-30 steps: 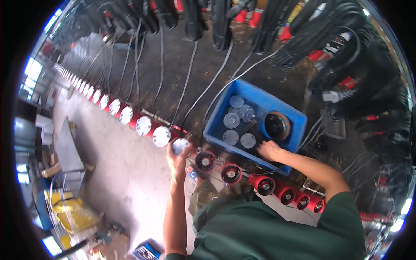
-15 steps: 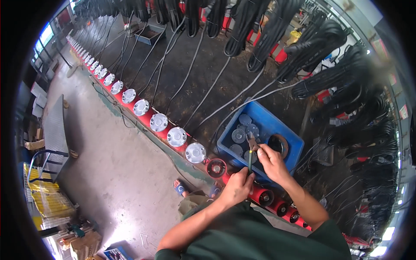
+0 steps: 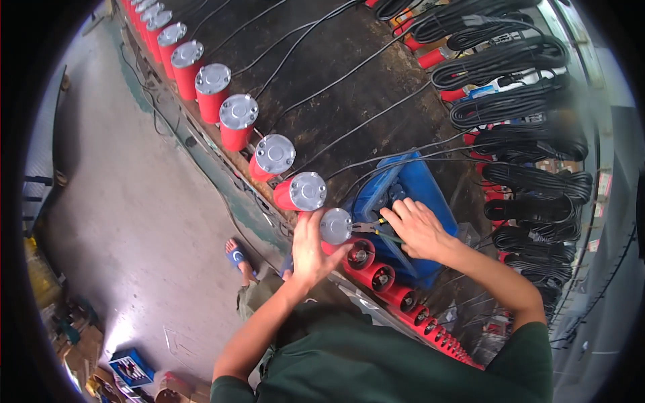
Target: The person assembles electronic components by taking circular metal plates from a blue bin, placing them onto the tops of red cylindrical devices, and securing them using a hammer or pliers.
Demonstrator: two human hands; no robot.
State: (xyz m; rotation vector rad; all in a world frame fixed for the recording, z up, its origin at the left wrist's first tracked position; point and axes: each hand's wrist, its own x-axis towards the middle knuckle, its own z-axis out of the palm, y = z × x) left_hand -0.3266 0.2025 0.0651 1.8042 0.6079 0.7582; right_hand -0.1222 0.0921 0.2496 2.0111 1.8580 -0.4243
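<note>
I could pass over the bare table [image 3: 366, 91] beyond the blue box [image 3: 424, 181], though thin wires [image 3: 376, 117] cross there. Red cans [image 3: 234, 138] stand in line along the box's left, and black coils [image 3: 537, 178] crowd past its right.

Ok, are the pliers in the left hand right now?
No, the right hand holds the pliers, while the left hand is around a silver-capped red cylinder.

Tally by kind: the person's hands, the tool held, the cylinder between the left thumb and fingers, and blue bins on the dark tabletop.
Hands: 2 (left hand, right hand)
Tool: 1 (pliers)
Cylinder: 1 (covered red cylinder)
Bin: 1 (blue bin)
Total: 5
</note>
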